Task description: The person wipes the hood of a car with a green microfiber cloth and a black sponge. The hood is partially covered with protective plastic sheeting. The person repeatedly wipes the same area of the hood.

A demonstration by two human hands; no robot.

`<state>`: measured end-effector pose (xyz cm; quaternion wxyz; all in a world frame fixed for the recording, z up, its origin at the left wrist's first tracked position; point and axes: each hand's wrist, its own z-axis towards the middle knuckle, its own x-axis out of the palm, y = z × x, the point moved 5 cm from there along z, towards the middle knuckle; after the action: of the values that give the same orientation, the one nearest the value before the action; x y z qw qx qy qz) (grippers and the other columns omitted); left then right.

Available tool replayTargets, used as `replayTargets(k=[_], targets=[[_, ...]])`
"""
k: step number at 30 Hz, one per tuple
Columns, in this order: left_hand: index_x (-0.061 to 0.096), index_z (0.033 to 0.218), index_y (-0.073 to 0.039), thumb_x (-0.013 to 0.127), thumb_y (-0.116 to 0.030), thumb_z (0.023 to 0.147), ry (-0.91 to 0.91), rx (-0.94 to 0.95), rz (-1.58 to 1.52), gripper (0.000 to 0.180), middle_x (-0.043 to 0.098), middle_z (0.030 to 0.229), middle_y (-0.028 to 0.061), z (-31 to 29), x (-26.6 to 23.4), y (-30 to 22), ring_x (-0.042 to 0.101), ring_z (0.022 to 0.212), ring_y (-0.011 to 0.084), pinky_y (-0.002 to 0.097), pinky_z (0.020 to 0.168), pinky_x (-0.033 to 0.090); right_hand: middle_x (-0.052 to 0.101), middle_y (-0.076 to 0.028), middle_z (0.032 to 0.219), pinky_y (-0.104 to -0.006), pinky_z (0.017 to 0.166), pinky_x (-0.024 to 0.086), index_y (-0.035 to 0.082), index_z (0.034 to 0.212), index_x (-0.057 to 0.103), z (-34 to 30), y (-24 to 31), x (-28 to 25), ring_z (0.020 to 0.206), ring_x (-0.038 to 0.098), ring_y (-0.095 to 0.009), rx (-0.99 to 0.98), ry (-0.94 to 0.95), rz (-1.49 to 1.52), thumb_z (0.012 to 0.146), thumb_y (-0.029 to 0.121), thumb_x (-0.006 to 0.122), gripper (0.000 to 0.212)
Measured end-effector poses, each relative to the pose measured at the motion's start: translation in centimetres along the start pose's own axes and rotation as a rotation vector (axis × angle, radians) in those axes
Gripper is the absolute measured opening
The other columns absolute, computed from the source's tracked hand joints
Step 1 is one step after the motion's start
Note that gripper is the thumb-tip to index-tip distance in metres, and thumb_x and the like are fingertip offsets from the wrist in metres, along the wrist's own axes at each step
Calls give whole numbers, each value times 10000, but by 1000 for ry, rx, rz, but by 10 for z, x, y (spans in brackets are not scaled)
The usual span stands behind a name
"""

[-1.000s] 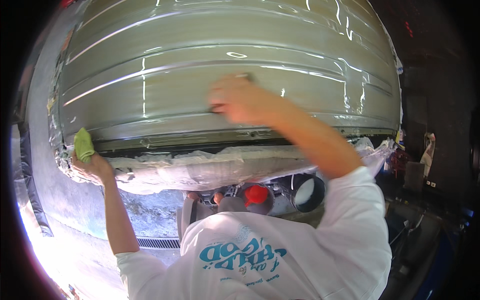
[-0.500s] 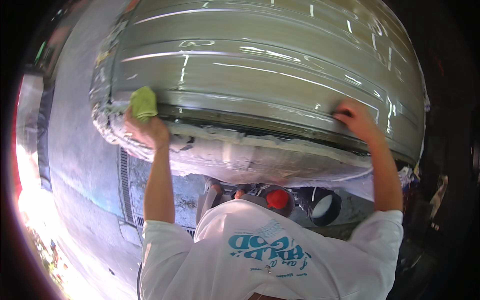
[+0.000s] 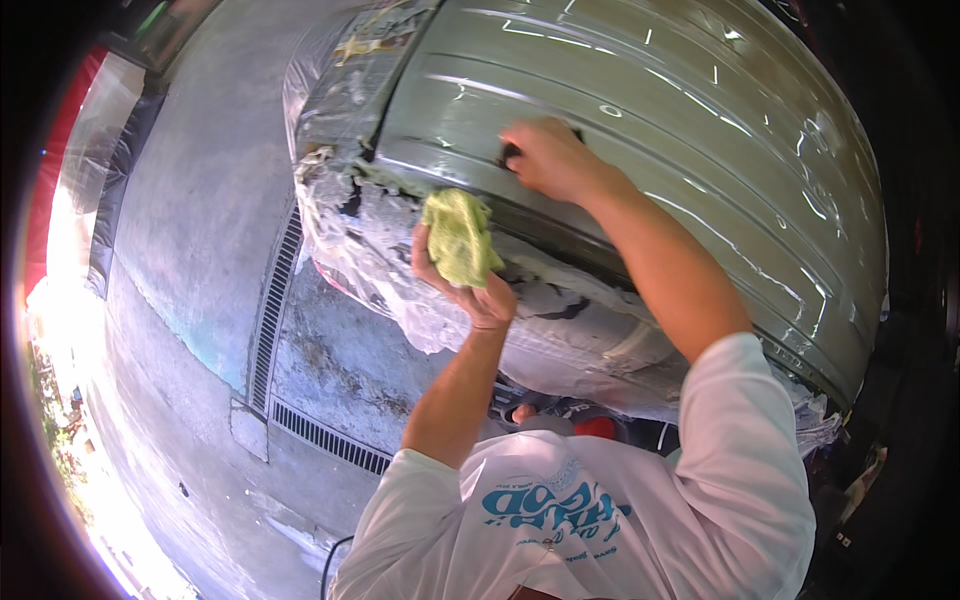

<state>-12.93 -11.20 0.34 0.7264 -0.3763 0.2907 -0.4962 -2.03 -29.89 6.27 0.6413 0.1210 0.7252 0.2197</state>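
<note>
My left hand (image 3: 486, 302) holds a crumpled yellow-green cloth (image 3: 460, 238), lifted over the plastic-covered edge of a vehicle roof. My right hand (image 3: 553, 162) is closed on a small dark pad (image 3: 511, 153), which shows on either side of my fingers. That pad is against the glossy grey-green ribbed roof (image 3: 640, 130), near its left corner. What the pad is made of cannot be made out. Clear masking film and torn tape (image 3: 545, 298) line the roof's near side, with a dark groove between them and the painted surface.
Masking film (image 3: 340, 90) also wraps the vehicle's left side. Concrete floor (image 3: 200, 200) with a drain grate (image 3: 275, 310) lies to the left. Part of a red item (image 3: 596, 427) shows low beside my feet. A red and white sheet (image 3: 90, 170) stands at the far left.
My right hand has swept left across the roof to its left corner, pad in hand. The cloth in my left hand now sits over the masked edge. The view has shifted left, showing more floor.
</note>
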Motion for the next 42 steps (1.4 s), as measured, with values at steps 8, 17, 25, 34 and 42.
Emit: replayTargets(k=[8, 17, 25, 34, 42], targets=[[368, 1498, 65, 601, -283, 1010, -123, -271, -200, 642, 480, 1370, 199, 56, -20, 16, 506, 1283, 289, 425, 1111, 409, 751, -222, 974, -532, 909, 560, 23, 1065, 737, 97, 41, 21, 989, 719, -443, -38, -189, 13, 870, 207, 808, 277], [441, 1505, -59, 732, -99, 783, 32, -9, 466, 779, 490, 1494, 192, 86, -5, 35, 438, 1402, 433, 599, 1163, 274, 735, -172, 995, -440, 842, 547, 22, 1008, 745, -255, -108, -96, 942, 704, -327, 688, 17, -36, 865, 146, 846, 215], [470, 1473, -92, 692, -51, 731, 181, -51, 677, 776, 491, 1498, 149, 86, 12, 30, 395, 1439, 417, 591, 1174, 261, 661, -198, 896, -512, 763, 512, 51, 941, 701, 6, -17, 2, 836, 654, -373, -126, -338, 15, 902, 212, 802, 194], [492, 1458, -114, 675, -67, 748, 134, -84, 695, 735, 492, 1518, 129, 93, 4, 33, 385, 1441, 407, 558, 1189, 247, 727, -157, 973, -461, 816, 551, 69, 1094, 746, -11, -4, -97, 880, 698, -352, 14, -359, 80, 1003, 224, 731, 180], [497, 1456, -100, 680, -27, 734, 152, -49, 648, 749, 508, 1516, 142, 89, 11, 24, 390, 1461, 416, 576, 1213, 240, 710, -130, 1058, -491, 885, 545, 83, 1040, 753, -162, -131, -113, 1024, 681, -374, 163, -198, -193, 929, 141, 765, 126]])
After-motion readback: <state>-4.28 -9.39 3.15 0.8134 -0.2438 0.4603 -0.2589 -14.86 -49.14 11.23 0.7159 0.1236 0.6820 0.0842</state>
